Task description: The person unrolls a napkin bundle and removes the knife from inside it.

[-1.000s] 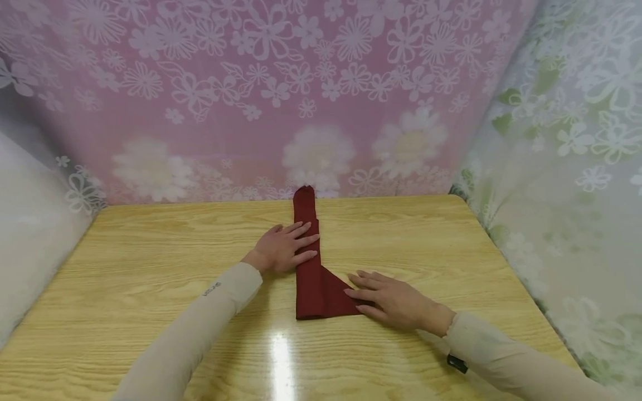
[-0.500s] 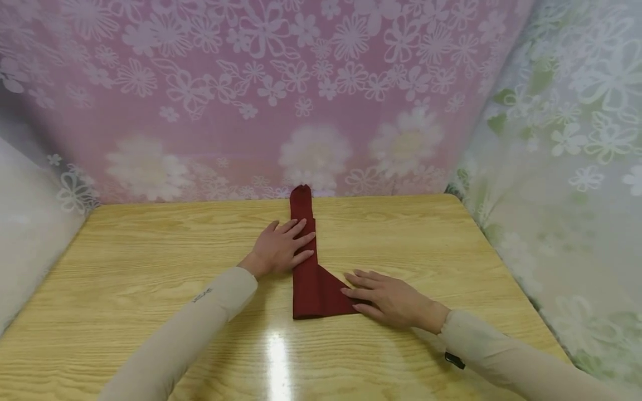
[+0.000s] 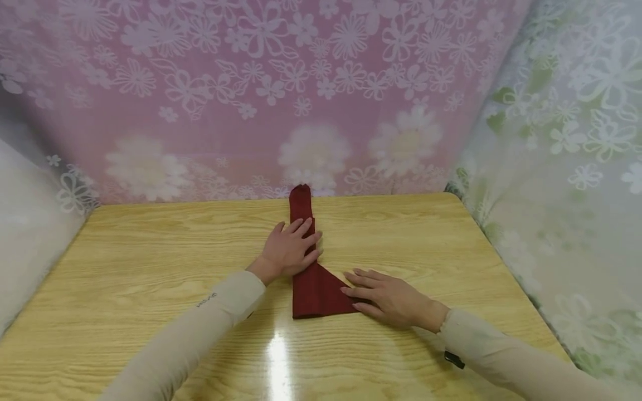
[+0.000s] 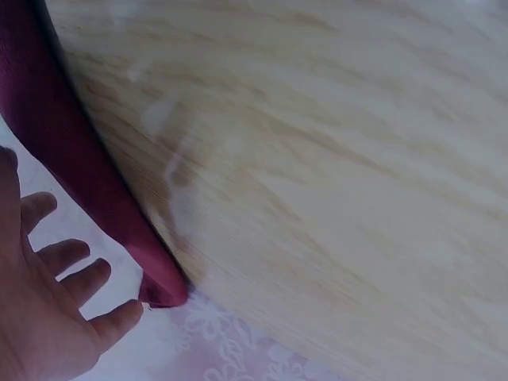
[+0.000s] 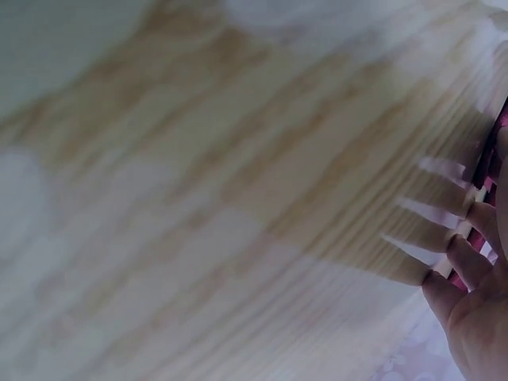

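A dark red folded cloth (image 3: pixel 307 298) lies on the wooden table, with a long narrow strip running away to the far edge and a triangular flap pointing right at its near end. My left hand (image 3: pixel 292 249) lies across the middle of the strip, fingers spread and straight, hiding part of it. In the left wrist view its fingers (image 4: pixel 87 282) stand apart beside the cloth (image 4: pixel 111 198). On the tip of the flap rests my right hand (image 3: pixel 393 298), fingers extended together towards the left. The right wrist view shows that hand's fingers (image 5: pixel 468 262) at its right edge.
The wooden table (image 3: pixel 165 250) has a shiny light reflection near its front. A pink flowered backdrop (image 3: pixel 225 122) rises behind the far edge, and a pale flowered one (image 3: pixel 567 211) stands on the right. A dark band (image 3: pixel 454 359) shows under the right sleeve.
My left hand has shifted a little to the right over the strip, its fingertips now past the cloth's right edge. The right hand and the cloth stay in place.
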`<state>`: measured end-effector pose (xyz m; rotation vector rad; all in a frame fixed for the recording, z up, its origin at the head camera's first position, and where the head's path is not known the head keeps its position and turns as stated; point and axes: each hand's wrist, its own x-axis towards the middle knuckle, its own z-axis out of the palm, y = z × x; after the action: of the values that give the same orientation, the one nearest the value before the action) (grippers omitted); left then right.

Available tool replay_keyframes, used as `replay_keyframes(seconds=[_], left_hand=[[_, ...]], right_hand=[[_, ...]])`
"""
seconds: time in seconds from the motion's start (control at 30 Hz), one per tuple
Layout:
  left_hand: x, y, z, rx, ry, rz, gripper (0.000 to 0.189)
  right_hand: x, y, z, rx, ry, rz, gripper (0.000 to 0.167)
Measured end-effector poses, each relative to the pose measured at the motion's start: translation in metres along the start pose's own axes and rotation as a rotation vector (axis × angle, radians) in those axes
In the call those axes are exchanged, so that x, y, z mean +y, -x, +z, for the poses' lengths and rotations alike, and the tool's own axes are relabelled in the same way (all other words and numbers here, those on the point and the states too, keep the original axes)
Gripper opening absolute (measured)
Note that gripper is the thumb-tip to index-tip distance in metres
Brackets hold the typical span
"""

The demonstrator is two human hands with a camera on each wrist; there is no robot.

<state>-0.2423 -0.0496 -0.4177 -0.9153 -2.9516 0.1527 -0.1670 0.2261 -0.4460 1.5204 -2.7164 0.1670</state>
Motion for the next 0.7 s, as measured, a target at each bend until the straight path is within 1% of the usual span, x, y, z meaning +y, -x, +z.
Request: replay_keyframes(seconds=[0.13, 0.33, 0.43, 0.57, 0.7], left_hand=[[0.008, -0.003, -0.002, 0.011, 0.003, -0.009, 0.048], [0.014, -0.006, 0.001, -0.038, -0.008, -0.067, 0.043], [0.015, -0.005, 0.003, -0.054, -0.003, -0.087, 0.047], [0.016, -0.006, 0.003, -0.065, 0.0, -0.091, 0.051], [0.019, -0.008, 0.002, -0.074, 0.014, -0.094, 0.047]], right_hand=[[-0.001, -0.001, -0.001, 0.002, -0.009, 0.01, 0.043], [-0.003, -0.002, 0.0, 0.005, -0.031, 0.015, 0.043], [-0.003, -0.002, 0.0, 0.005, -0.037, 0.026, 0.043], [-0.003, 0.0, -0.001, 0.002, -0.046, 0.034, 0.043], [-0.002, 0.001, 0.0, 0.0, -0.044, 0.036, 0.043]])
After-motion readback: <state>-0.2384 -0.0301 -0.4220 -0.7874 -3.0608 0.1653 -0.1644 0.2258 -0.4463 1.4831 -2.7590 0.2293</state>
